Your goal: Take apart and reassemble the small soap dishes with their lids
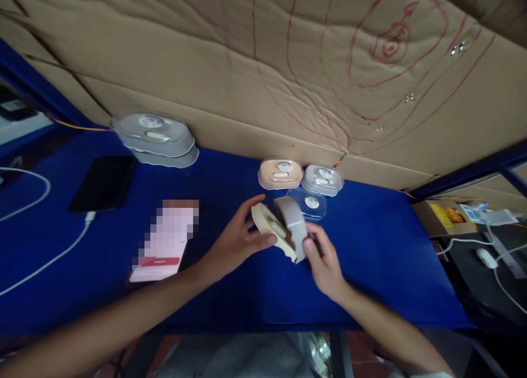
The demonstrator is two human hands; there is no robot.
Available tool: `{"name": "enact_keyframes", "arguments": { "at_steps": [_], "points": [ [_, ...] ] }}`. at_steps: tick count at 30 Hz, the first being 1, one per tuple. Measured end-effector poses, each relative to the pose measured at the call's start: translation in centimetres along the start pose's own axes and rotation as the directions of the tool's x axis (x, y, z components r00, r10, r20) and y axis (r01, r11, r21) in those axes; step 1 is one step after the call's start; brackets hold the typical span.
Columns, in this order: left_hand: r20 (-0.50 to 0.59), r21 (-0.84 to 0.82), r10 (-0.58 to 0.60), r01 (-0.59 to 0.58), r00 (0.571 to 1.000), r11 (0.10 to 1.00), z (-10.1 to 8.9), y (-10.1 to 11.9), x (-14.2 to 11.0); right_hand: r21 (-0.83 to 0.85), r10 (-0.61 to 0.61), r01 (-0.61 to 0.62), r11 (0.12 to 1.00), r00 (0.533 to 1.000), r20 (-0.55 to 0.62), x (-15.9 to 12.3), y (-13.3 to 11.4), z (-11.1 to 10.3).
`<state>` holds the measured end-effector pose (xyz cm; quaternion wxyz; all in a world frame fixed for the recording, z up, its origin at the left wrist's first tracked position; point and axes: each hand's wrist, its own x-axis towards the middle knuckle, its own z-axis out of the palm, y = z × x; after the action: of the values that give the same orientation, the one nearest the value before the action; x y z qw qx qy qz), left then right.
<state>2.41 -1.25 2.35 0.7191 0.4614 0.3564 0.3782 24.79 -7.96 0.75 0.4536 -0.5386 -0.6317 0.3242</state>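
Observation:
Tilted in my left hand (241,234) is a cream oval shell (261,219) with a wavy edge and a pale rounded bar on its face. My fingers and thumb pinch it at the left side. Facing it, a grey curved shell (294,227) is gripped along its right edge by my right hand (325,257). Their lower ends meet or nearly meet; I cannot tell whether they touch. Behind them a clear lid (318,209) with a round white label lies flat on the blue table (370,268).
Toward the cardboard wall (206,65) sit a peach lidded case (267,175) and a grey lidded case (333,183). Larger grey cases (140,142) are stacked at the left. A lit phone (173,238) and a dark phone (102,183) with a white cable (53,265) lie nearby.

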Motion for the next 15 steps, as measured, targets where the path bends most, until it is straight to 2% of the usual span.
{"name": "enact_keyframes", "arguments": {
  "at_steps": [3,7,11,13,15],
  "points": [
    [0.032,-0.004,-0.014,0.014,0.999,1.0,0.1,-0.3,0.1,-0.114,-0.177,0.193,0.975,0.975,0.137,-0.6,-0.7,0.4],
    [0.053,-0.005,-0.016,0.016,0.998,1.0,0.2,-0.5,0.2,-0.135,-0.302,0.33,0.934,0.934,0.192,-0.3,-1.0,0.3],
    [0.096,-0.038,-0.061,0.065,0.993,0.997,0.3,-0.4,0.1,-0.14,-0.334,0.384,0.913,0.898,0.287,1.3,0.6,-1.3],
    [0.114,-0.052,-0.083,0.089,0.99,0.995,0.2,-0.2,0.0,-0.237,-0.303,0.367,0.899,0.915,0.266,2.7,2.3,-2.6],
    [0.119,-0.096,-0.108,0.12,0.987,0.988,0.2,0.0,-0.1,-0.429,-0.205,0.277,0.86,0.957,0.206,4.1,4.2,-3.9]
  ]
}}
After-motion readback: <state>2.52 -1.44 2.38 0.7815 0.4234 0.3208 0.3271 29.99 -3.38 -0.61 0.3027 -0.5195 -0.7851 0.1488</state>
